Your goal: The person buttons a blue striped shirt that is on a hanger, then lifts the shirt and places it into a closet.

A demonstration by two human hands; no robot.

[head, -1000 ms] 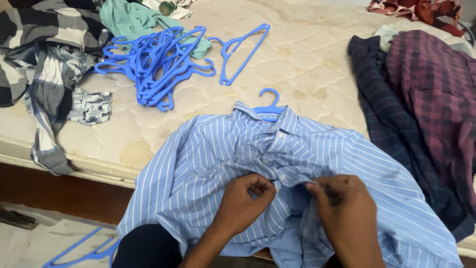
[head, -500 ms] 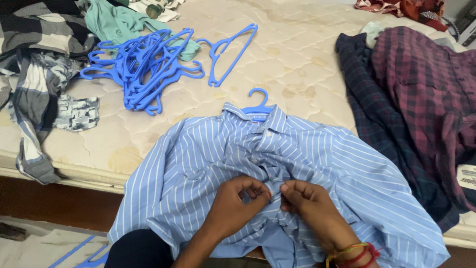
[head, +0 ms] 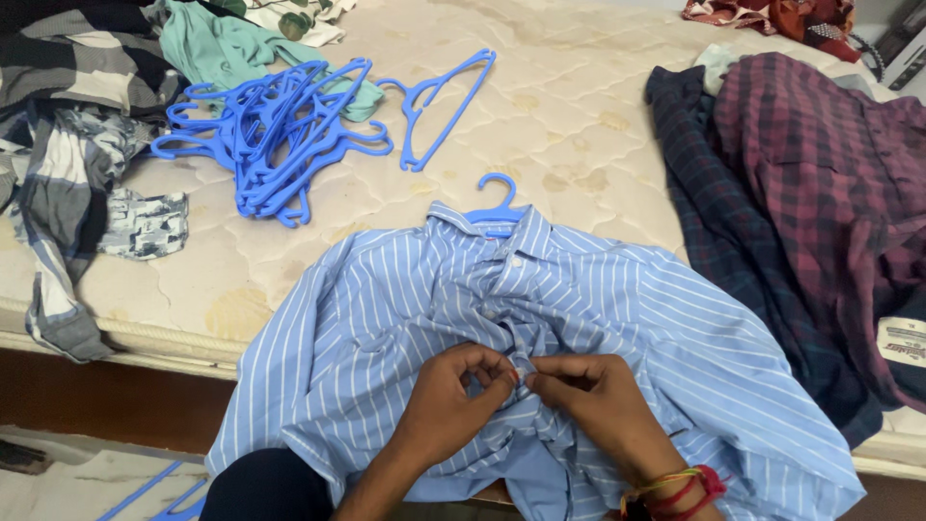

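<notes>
The button itself is hard to make out, probably tucked under the fingertips. Both grips are pinched nearly closed on the front placket of the blue striped shirt (head: 617,318): left hand (head: 453,400) and right hand (head: 593,400) meet fingertip to fingertip. The shirt spreads out around them on the bed (head: 579,106), its collar just beyond on a blue hanger (head: 499,203). A pile of blue hangers (head: 275,130) lies far beyond-left; plaid shirts (head: 820,193) to the right.

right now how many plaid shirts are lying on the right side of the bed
2: a maroon plaid shirt at the right edge, overlapping a dark navy plaid shirt beside it. More may hide underneath.
</notes>
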